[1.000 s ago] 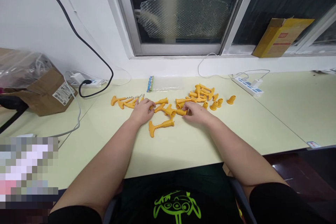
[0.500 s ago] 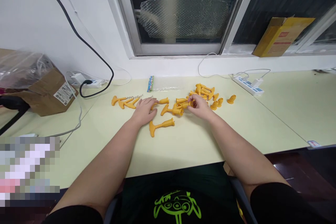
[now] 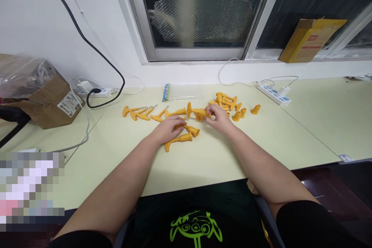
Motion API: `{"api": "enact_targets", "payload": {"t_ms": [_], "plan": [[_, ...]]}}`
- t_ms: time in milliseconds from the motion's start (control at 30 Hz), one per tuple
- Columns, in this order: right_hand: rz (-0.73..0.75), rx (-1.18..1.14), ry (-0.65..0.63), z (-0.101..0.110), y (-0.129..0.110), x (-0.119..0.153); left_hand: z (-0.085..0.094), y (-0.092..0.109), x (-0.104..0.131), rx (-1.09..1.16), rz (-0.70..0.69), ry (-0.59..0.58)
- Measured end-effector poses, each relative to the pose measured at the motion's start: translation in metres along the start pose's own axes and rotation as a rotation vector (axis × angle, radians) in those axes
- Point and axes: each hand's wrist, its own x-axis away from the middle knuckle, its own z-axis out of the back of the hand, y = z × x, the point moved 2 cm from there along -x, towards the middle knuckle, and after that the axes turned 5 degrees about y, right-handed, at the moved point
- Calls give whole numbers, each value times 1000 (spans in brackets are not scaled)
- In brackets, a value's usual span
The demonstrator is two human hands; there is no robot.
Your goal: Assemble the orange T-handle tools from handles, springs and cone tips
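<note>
My left hand (image 3: pixel 171 128) is closed over the handle end of a yellow corkscrew (image 3: pixel 193 130), whose ribbed sleeve points right. Just below it lies another corkscrew (image 3: pixel 183 138), sleeve on. My right hand (image 3: pixel 218 118) pinches the sleeve end of a corkscrew (image 3: pixel 200 111) with its T-handle to the left; a further sleeve (image 3: pixel 200 117) shows beneath. Behind my left hand rests a sleeved corkscrew (image 3: pixel 180 112). Farther left, several T-handles (image 3: pixel 142 114) lie with bare metal spirals. A pile of yellow parts (image 3: pixel 225 100) and loose sleeves (image 3: pixel 236 116) sit beyond my right hand.
A clear plastic bag (image 3: pixel 184 92) lies near the wall. Power strips stand at the left (image 3: pixel 100 92) and right (image 3: pixel 273 95), with cables. A cardboard box (image 3: pixel 55 100) occupies the left side. A yellow carton (image 3: pixel 314 40) leans on the window.
My left hand has moved right and toward me, onto a sleeved corkscrew that has shifted nearer. My right hand has turned slightly, and the corkscrew it holds has its handle in plain view.
</note>
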Motion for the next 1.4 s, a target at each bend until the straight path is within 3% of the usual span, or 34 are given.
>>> {"api": "enact_targets", "payload": {"t_ms": [100, 233, 367, 467, 633, 867, 967, 1133, 1200, 1267, 1333, 1400], "plan": [[-158, -136, 46, 1, 0, 0, 4, 3, 2, -25, -12, 138], [-397, -471, -15, -1, -3, 0, 10, 9, 3, -64, -25, 311], [-563, -731, -163, -9, -7, 2, 7, 18, 4, 62, -98, 311], [-609, -839, -227, -14, -8, 5, 1, 23, 5, 235, -14, 281], [-399, -780, -239, -16, -15, 8, 0, 26, 4, 561, 195, 310], [244, -236, -124, -10, -40, 11, 6, 23, 0, 978, 518, 341], [428, -116, -114, -11, -44, 11, 8, 21, 0, 1139, 725, 286], [568, -12, -78, -14, -47, 11, 14, 17, 3, 1395, 1058, 85], [574, 5, -79, -13, -48, 11, 16, 15, 5, 1421, 1081, 7], [537, -3, -88, -10, -47, 12, 17, 12, 6, 1320, 1019, -14], [470, -25, -73, -6, -43, 11, 19, 7, 8, 1055, 892, 88], [392, -53, -12, 0, -38, 9, 21, 0, 9, 648, 701, 267]]}}
